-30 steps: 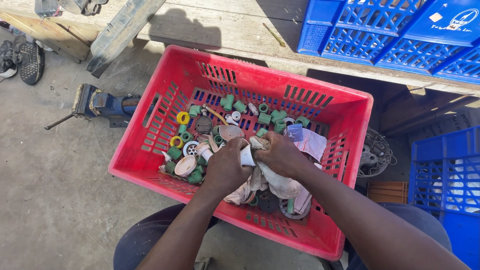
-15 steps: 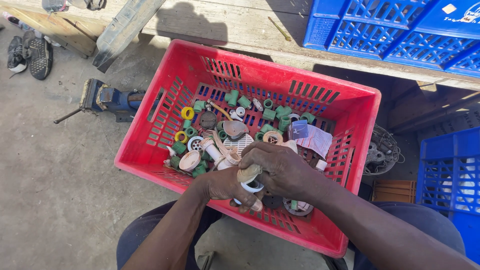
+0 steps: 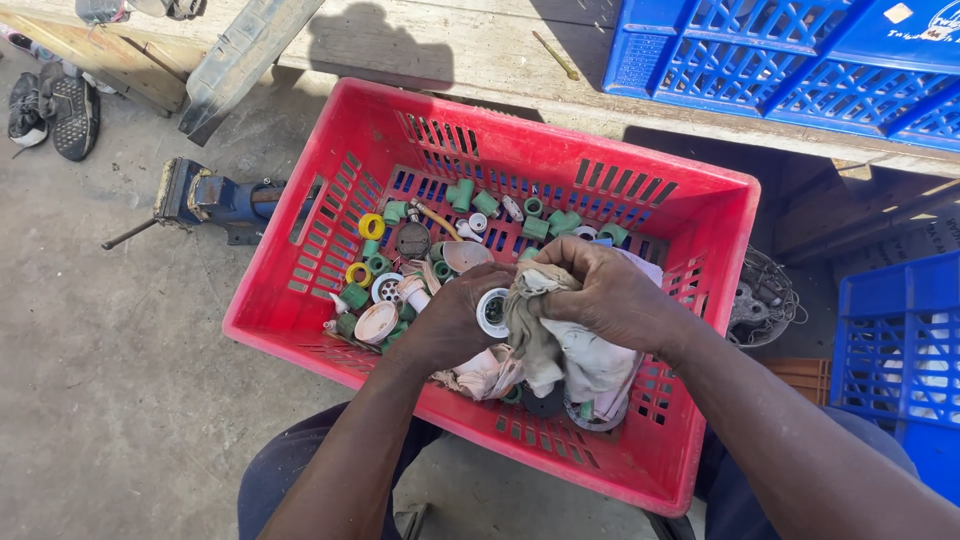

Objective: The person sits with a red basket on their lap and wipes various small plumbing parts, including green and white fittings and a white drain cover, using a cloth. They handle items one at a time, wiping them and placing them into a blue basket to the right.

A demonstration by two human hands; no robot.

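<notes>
— What sits left of centre in the frame?

— The left hand (image 3: 450, 320), fingers curled tight round a small white plastic ring fitting (image 3: 492, 311), over the red lattice crate (image 3: 330, 215).

— And right of it?

— The right hand (image 3: 605, 295), fist closed, grips a crumpled, soiled cloth (image 3: 575, 355) against the fitting.

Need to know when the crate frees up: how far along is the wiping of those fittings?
Done: nothing shows as finished; no wiped pieces lie apart outside the red crate. In hand: the left hand holds a white round fitting while the right hand presses a dirty cloth against it. Left: many green, yellow and white fittings lie loose on the crate floor.
</notes>
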